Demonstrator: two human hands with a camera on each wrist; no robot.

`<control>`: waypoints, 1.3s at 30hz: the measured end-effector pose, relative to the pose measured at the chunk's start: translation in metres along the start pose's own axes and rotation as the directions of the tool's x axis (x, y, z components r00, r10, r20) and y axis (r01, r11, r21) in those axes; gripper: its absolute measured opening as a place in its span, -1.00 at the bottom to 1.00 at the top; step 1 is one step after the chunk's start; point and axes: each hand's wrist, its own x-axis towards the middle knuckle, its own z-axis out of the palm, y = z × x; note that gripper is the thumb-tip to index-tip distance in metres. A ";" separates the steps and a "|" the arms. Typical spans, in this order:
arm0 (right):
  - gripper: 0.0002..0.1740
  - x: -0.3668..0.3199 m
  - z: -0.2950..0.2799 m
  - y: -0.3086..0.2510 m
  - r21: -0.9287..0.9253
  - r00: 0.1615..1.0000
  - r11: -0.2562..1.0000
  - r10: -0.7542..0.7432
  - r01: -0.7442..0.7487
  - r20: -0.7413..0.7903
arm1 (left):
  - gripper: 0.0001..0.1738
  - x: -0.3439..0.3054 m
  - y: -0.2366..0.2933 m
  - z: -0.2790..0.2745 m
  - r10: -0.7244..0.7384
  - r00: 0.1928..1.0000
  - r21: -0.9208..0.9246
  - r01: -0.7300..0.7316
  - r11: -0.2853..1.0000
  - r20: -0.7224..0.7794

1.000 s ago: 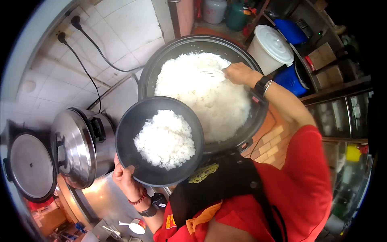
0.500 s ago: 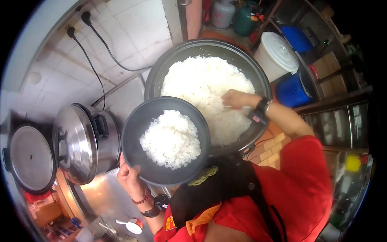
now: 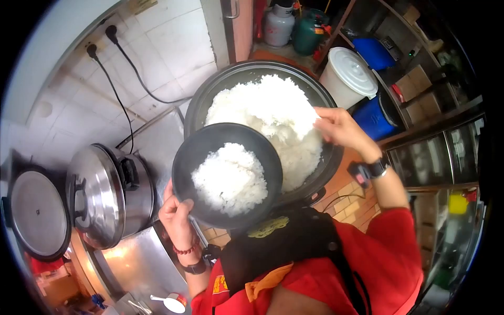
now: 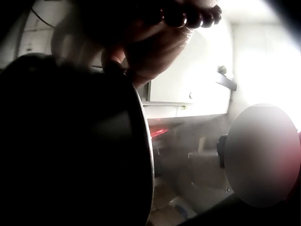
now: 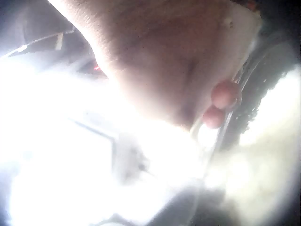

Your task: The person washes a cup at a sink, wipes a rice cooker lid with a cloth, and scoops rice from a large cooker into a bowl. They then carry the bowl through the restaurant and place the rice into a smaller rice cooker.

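A lidded steel pot (image 3: 140, 189) stands left of the large cooker (image 3: 203, 94), a white bucket (image 3: 349, 73) beyond it. The black bowl (image 3: 185, 168) of rice (image 3: 230, 178), gripped at its rim by the left hand (image 3: 177, 218), overlaps the cooker's near-left edge. The right hand (image 3: 344, 130), fingers curled round a blurred pale utensil (image 5: 243, 37), reaches over the cooker.

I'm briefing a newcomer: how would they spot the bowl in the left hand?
In the head view, find the big central pot of white rice. Overlapping its lower-left rim is a smaller dark bowl, its edge gripped by the left hand. Unlike the pot, it is hand-held and carries one small rice mound.
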 end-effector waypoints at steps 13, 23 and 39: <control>-0.60 -0.029 0.065 -0.060 -0.715 0.871 0.511 -0.384 0.476 0.306 | -0.80 0.009 0.001 0.010 -0.045 0.998 -0.083 0.048 0.995 0.037; -0.55 -0.007 0.057 -0.069 -0.780 0.824 0.397 -0.506 0.484 0.255 | -0.81 0.007 0.002 0.005 -0.064 0.998 -0.109 0.064 0.992 0.006; -0.72 0.159 0.017 0.077 -0.914 0.919 0.199 -0.257 0.354 0.300 | -0.76 -0.019 -0.001 -0.014 -0.085 0.981 -0.132 0.063 0.989 -0.173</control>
